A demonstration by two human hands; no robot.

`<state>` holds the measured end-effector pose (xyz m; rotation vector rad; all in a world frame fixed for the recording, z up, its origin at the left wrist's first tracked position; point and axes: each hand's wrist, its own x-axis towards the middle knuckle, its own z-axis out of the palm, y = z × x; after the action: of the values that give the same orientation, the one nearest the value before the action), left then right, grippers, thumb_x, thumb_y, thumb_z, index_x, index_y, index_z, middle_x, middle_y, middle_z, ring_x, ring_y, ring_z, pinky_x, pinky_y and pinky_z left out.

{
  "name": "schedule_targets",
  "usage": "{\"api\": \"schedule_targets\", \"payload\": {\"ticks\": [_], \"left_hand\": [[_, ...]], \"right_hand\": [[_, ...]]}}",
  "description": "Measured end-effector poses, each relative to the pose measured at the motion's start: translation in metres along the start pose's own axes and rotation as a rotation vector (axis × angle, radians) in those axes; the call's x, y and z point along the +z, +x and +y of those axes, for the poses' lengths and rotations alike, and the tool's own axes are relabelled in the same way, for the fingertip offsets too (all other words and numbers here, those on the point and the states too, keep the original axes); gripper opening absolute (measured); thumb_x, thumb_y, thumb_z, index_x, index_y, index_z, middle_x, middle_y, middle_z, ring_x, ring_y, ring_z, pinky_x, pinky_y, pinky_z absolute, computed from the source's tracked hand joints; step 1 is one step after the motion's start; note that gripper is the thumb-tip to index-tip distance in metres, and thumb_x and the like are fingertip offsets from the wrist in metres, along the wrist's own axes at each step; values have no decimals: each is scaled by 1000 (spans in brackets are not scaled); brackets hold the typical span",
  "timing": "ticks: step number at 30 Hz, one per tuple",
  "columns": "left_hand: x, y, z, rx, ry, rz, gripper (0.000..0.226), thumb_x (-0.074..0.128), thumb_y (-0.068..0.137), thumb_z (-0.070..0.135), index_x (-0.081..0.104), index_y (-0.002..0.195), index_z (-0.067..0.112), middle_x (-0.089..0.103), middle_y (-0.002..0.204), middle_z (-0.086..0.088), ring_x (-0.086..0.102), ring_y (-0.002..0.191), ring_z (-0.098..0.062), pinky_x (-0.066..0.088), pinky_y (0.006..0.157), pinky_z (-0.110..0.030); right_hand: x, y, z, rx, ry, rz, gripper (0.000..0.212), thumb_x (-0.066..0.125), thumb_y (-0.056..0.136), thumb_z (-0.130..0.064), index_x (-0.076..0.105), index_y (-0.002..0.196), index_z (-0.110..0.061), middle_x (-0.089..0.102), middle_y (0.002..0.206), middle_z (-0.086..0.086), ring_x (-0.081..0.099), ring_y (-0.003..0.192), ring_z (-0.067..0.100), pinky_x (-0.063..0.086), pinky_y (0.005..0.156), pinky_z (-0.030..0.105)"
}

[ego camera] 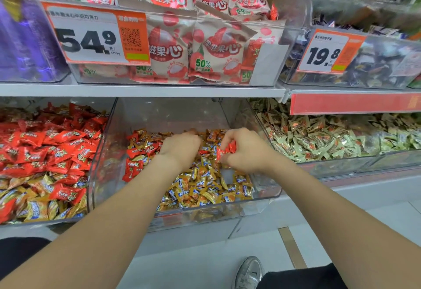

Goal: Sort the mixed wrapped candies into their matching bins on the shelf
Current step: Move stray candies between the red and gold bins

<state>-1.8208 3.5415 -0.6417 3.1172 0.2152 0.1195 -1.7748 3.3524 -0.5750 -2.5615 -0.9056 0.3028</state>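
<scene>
Both hands in one bin [267, 189]: right hand [246, 153] pinches red candies [226, 149]; left hand [180, 149] unclear.

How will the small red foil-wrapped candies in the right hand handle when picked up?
Probably light: the right hand pinches a few red foil-wrapped candies at once. Glossy wrappers look slippery, so one may slide out. Crimped flat ends suggest they won't roll.

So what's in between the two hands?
Gold-wrapped candies lie between the left hand and the right hand, which pinches red candies; the head view shows it.
</scene>
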Motion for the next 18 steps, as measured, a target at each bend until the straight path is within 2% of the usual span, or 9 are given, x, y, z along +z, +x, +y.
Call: {"api": "schedule_targets", "payload": {"ticks": [2, 4, 6, 9, 12, 14, 16, 18], "left_hand": [[-1, -2, 1, 6, 45, -20, 19, 71, 94, 8, 65, 106, 22, 64, 108, 0, 67, 93, -29, 50, 67, -41], [-2, -5, 1, 23, 82, -44, 24, 66, 92, 1, 61, 105, 21, 65, 101, -3, 67, 91, -31, 48, 66, -40], [-3, -8, 0, 53, 82, -61, 28, 64, 92, -1, 52, 99, 23, 60, 95, -2, 66, 89, -32, 47, 65, -40], [-2, -13, -5, 66, 31, -63, 31, 66, 95, 5, 46, 97, 29, 64, 100, -1, 67, 89, -31, 49, 64, -40], [-3, -19, -7, 1, -164, -20, 16, 65, 100, 20, 56, 96, 33, 68, 103, 2, 67, 89, -27, 57, 74, -42], [-8, -22, -8, -73, -380, 61, 10, 64, 101, 28, 63, 97, 37, 69, 97, 7, 67, 86, -20, 57, 77, -39], [-13, -26, -8, -135, -585, 143, 6, 66, 101, 28, 68, 99, 33, 69, 91, 10, 66, 80, -13, 54, 74, -33], [-19, -30, -7, -183, -736, 154, 3, 66, 101, 25, 69, 101, 27, 70, 88, 7, 65, 77, -12, 50, 66, -28]], "right_hand": [[-2, -3, -1, -8, 68, 12, 20, 70, 90, -14, 74, 105, -26, 60, 80, -19, 60, 63, 8, 39, 46, 10], [0, -3, -3, -9, 33, -9, 18, 64, 94, -15, 76, 107, -21, 57, 74, -19, 52, 60, 1, 41, 54, 15], [2, 0, -5, 2, -34, -10, 17, 65, 98, -23, 77, 98, -11, 59, 66, -10, 51, 59, 3, 43, 67, 25], [6, 5, -3, 58, -58, 20, 35, 69, 98, -38, 72, 83, -7, 67, 66, 6, 63, 65, 17, 55, 72, 36], [4, 8, -2, 101, -105, 128, 38, 63, 95, -21, 56, 60, -9, 54, 54, 7, 60, 60, 28, 60, 70, 46], [-2, 13, -2, 128, -59, 226, 34, 58, 92, -14, 58, 58, -7, 52, 48, 8, 55, 50, 27, 60, 66, 43], [-7, 15, -3, 152, 27, 290, 24, 60, 89, -15, 72, 71, -4, 67, 54, 8, 63, 52, 24, 57, 62, 31], [-7, 13, -6, 153, 66, 273, 21, 63, 89, -19, 77, 77, -9, 72, 60, 7, 67, 56, 18, 50, 58, 22]]}}
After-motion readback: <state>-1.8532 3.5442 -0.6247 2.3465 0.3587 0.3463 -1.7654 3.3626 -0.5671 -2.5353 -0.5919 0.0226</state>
